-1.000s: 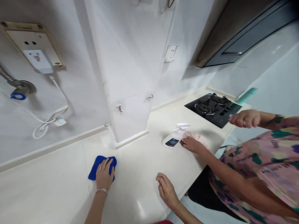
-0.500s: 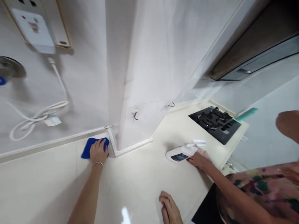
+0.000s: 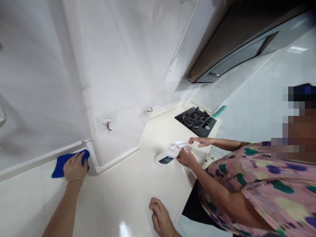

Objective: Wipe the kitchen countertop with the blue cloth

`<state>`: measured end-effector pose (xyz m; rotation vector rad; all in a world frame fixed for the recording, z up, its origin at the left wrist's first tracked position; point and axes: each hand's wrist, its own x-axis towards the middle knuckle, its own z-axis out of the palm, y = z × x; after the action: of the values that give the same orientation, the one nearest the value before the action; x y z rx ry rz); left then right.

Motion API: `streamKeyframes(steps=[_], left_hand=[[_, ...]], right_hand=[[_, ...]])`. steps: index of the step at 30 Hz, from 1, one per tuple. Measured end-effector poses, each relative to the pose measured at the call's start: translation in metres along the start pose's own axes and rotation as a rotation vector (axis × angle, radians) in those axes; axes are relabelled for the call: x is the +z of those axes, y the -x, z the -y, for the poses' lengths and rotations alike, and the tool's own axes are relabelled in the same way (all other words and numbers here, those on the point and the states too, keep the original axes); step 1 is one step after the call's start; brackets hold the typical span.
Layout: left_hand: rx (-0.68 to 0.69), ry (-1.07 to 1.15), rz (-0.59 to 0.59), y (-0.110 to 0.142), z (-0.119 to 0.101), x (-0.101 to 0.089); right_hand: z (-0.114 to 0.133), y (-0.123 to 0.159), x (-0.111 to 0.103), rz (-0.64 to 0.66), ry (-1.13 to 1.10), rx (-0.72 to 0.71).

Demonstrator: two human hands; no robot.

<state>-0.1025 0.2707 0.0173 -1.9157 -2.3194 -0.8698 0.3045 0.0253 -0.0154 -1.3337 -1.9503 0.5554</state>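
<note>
White counter [image 3: 118,194]; blue cloth [image 3: 59,166] lengthwise along wall [image 3: 37,98]; left hand [image 3: 74,167] atop, fingers slightly spread; right hand [image 3: 161,217] loosely curled; bottle [image 3: 164,160] contents hidden

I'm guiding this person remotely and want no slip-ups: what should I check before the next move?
1. Left hand on the blue cloth: ok, palm down over it.
2. Right hand unloaded: ok, loosely curled, nothing visible in it.
3. Co-worker's hands apart from both: ok, they are around the white bottle.
4. Countertop beneath the cloth: cannot tell, hidden.
5. Bottle closed: cannot tell, too small and partly covered.
6. Gas hob unlit: cannot tell at this size.
</note>
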Motion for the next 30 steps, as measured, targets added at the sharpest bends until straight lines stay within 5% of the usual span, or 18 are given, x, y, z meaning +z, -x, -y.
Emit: streamKeyframes(steps=[9, 16, 20, 24, 30], left_hand=[[0.076, -0.059, 0.073, 0.148, -0.045, -0.034], [0.212, 0.001, 0.142, 0.288, -0.130, -0.027], [0.233, 0.084, 0.228, 0.344, -0.170, -0.032], [0.125, 0.062, 0.235, 0.388, -0.161, -0.065], [-0.274, -0.242, 0.004, 0.478, -0.102, -0.138]], right_hand=[[-0.001, 0.002, -0.005, -0.045, 0.004, -0.033], [-0.013, 0.014, 0.000, -0.041, -0.007, -0.074], [-0.025, 0.028, -0.004, 0.022, 0.020, -0.107], [-0.040, 0.031, -0.007, 0.054, 0.078, -0.188], [-0.060, 0.034, -0.007, 0.121, 0.097, -0.326]])
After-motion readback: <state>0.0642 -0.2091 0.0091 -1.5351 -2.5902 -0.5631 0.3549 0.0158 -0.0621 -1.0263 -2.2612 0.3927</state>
